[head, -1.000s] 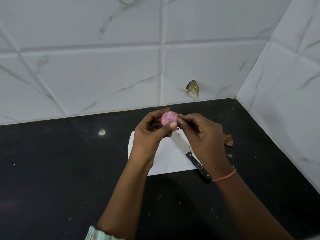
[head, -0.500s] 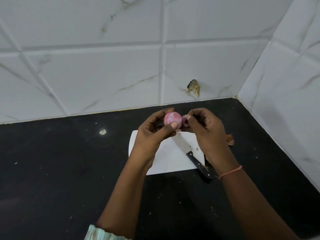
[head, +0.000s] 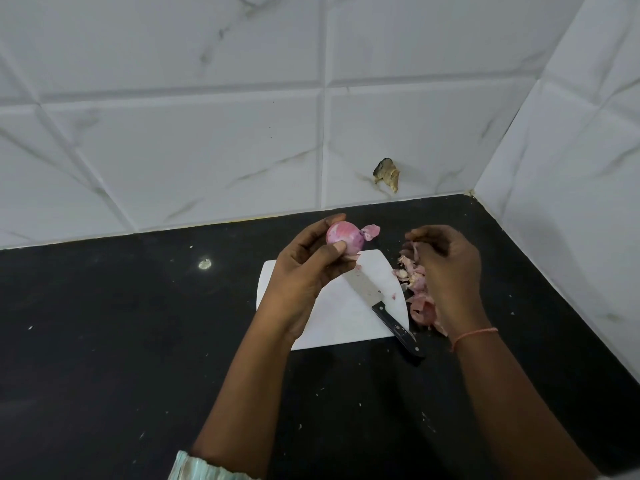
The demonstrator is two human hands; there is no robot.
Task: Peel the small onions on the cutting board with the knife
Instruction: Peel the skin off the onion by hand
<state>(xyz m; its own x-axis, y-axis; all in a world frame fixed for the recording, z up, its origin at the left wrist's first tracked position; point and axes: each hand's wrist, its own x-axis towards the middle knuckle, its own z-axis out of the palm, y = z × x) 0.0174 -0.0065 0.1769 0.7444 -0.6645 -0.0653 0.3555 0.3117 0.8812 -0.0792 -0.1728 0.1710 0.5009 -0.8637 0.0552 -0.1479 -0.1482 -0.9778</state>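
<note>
Head view, setting: a black counter (head: 104, 341) meets white marble-look wall tiles (head: 173, 133) at its far edge and right edge, forming a corner at the far right.
Cutting board: a white cutting board (head: 332, 323) lies flat on the counter, nearer the far right corner than the left edge.
Left hand: the left hand (head: 304, 271) is raised above the board's far edge, thumb and fingertips pinching a small onion.
Onion: the onion (head: 344, 237) is pink and mostly peeled, with a loose flap of skin (head: 370, 232) sticking out on its right side.
Right hand: the right hand (head: 446, 268) hangs just beyond the board's right edge, apart from the onion, fingers loosely curled and holding nothing I can make out.
Knife: a knife (head: 381, 303) rests on the board, untouched, blade pointing to the far left, black handle overhanging the board's near right corner.
Peels: a heap of pink onion peels (head: 415, 292) lies on the counter beside the board's right edge, partly hidden by the right hand.
Wall mark: a brownish scrap (head: 387, 173) clings to the far wall.
</note>
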